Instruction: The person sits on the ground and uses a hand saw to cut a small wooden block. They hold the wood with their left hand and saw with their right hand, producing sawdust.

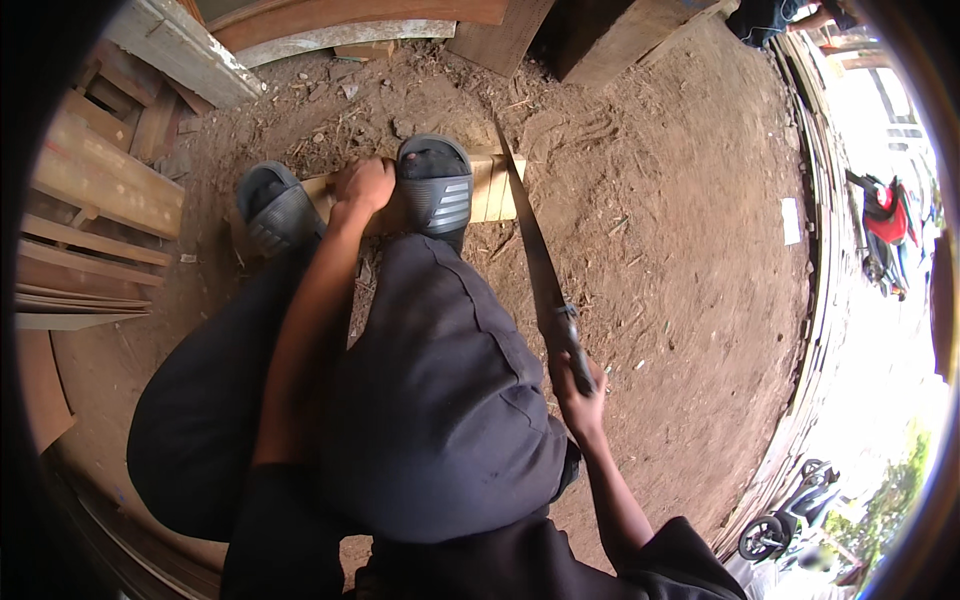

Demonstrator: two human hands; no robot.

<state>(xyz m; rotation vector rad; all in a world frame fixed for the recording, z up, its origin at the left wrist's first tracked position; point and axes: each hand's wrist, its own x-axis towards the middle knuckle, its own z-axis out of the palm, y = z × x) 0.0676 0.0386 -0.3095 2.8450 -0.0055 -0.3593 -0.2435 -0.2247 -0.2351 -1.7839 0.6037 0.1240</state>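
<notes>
A short pale wooden board [494, 190] lies crosswise on the dirt under my feet. My left hand [366, 187] is closed over it between my two grey slide sandals, its fingertips partly hidden. The right sandal [437, 190] presses on the board's right part; the left sandal [280, 208] is at its left end. In my right hand [580, 388] is a handsaw [537, 248], gripped by its dark handle. Its long blade points away from me and crosses the board near the right end. Dark lines run across the wood just left of the blade.
Stacked planks [105, 190] fill the left side, and thick timber [630, 45] lies at the far edge. Along the right runs a row of thin boards [822, 250], with a red motorbike [888, 222] and a dark motorbike [790, 515] beyond. Part of another person [815, 18] shows at far right.
</notes>
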